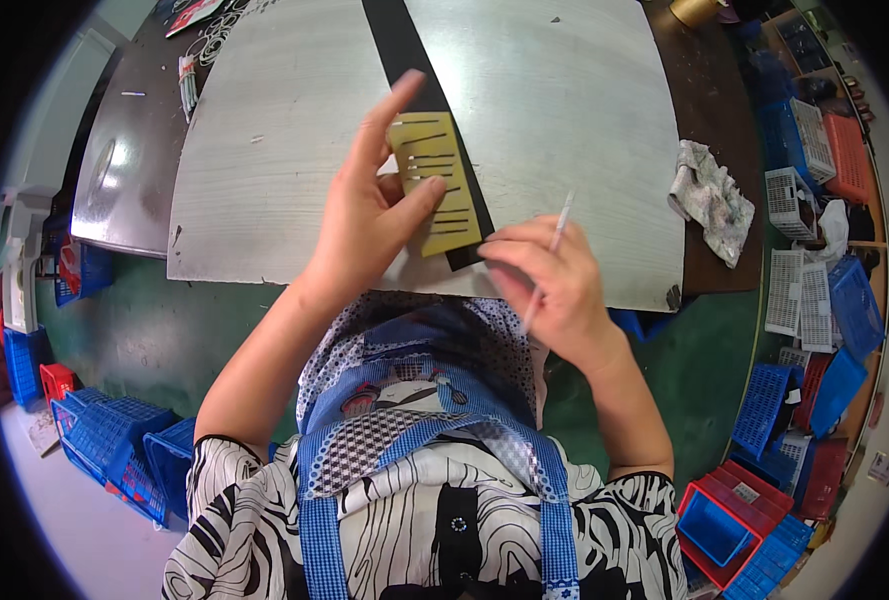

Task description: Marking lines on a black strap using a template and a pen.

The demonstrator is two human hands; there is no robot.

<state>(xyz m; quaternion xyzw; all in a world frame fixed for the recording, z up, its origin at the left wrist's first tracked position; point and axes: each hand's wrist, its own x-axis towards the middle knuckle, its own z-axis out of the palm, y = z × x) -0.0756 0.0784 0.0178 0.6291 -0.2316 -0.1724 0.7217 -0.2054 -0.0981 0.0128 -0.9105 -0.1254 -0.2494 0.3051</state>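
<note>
My left hand [369, 215] holds a small yellow card [436, 185] with several thin metal pins lying across it, thumb on its face and index finger stretched up along its left edge. The card is over a black strip [404, 45] that runs down the pale grey board [284, 150]. My right hand [549, 290] is just right of the card's lower corner, fingers closed around a thin white stick [554, 250] that points up and slightly right.
A crumpled rag [709, 200] lies at the board's right edge. Blue, white and red plastic crates [814, 290] are stacked on the right, more blue crates [114, 440] on the floor at lower left. A dark table [129, 170] extends left.
</note>
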